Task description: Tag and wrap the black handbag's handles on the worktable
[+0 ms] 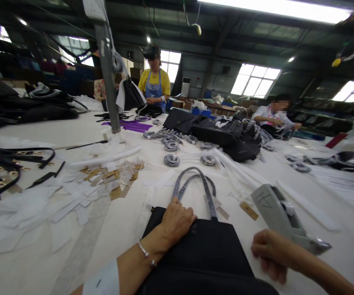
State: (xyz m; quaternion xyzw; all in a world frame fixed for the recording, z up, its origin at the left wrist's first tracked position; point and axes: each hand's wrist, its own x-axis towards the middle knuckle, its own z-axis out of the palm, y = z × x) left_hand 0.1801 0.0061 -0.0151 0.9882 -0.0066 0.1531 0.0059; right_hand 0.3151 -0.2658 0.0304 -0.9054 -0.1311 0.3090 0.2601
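A black handbag (207, 250) lies before me on the white table, its two wrapped handles (209, 192) standing up from the far edge. My left hand (177, 219) grips the bag's top edge near the left handle, fingers folded over it. Off the bag's right side, my right hand (270, 252) hovers with curled fingers, slightly blurred; whether anything is inside them is hidden. A grey tape dispenser (278, 213) stands just beyond that hand. Next to the right handle lies a small brown tag (222, 209).
Paper slips (41, 205) and brown tags (118, 176) are scattered at left, with black straps (10, 164) beyond. Coiled wrapped straps (172, 159) and a pile of black bags (222, 131) lie ahead. A metal post (107, 73) rises at left. Co-workers, one in a yellow shirt (164, 80), work farther off.
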